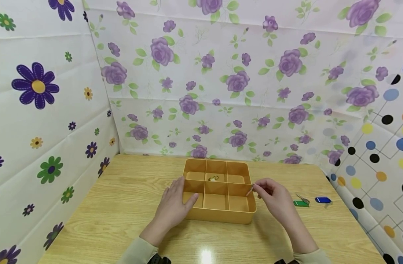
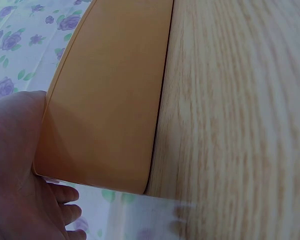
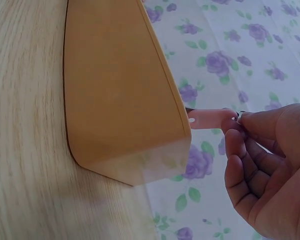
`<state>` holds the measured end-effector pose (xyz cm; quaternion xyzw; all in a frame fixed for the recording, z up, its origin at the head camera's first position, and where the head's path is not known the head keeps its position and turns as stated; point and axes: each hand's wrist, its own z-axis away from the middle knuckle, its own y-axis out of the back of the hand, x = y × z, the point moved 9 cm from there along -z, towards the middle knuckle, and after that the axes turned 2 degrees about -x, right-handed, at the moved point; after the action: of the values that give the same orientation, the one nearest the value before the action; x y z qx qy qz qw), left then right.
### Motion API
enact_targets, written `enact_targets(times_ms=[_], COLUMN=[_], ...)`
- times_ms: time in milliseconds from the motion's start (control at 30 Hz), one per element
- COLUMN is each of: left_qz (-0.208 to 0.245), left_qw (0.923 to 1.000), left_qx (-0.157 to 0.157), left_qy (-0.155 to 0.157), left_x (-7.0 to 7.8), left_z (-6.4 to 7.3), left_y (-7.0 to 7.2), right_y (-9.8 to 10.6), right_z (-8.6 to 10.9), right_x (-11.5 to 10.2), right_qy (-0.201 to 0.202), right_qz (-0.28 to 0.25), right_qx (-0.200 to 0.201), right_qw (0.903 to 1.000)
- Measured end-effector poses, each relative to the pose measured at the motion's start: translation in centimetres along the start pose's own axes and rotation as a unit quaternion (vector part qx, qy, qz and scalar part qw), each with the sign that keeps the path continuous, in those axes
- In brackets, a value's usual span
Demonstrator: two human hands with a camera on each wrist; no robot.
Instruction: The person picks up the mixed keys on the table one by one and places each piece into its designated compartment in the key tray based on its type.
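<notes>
Low, right of centre, the right hand (image 1: 275, 198) is pinching the tag (image 1: 249, 192) at the box's (image 1: 221, 215) rim; the left hand (image 1: 172, 202), fingers straight, is touching the box. A slackening pinch could be dropping it outside.

A small indoor work booth is formed here, closed in on three sides by printed sheeting. The rear is covered by a rose-patterned sheet (image 1: 221, 84) in purple and green; the left side is closed by a daisy-printed sheet (image 1: 52, 121), and the right by a dotted sheet (image 1: 383, 161) crossed by thin lines. By the creases, hung cloth or thin film is indicated rather than painted wall. The floor of the nook is taken up by a bench (image 1: 125, 209) with a pale wood-grain top, on which a bright light is reflected. Whether it is housed in a home, office or lab cannot be told.
</notes>
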<state>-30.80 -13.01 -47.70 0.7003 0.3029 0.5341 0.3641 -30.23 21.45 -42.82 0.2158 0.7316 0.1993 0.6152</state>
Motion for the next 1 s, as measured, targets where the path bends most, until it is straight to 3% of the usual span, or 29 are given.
enact_targets(times_ms=[1000], left_qz=[0.002], left_qw=[1.0], left_qx=[-0.002], left_qy=[-0.002], left_x=[0.2], left_z=[0.1], left_y=[0.1], right_y=[-3.8], right_z=[0.0], right_x=[-0.7], right_qy=[0.014], right_qz=[0.003], right_qx=[-0.037], right_qw=[0.9992])
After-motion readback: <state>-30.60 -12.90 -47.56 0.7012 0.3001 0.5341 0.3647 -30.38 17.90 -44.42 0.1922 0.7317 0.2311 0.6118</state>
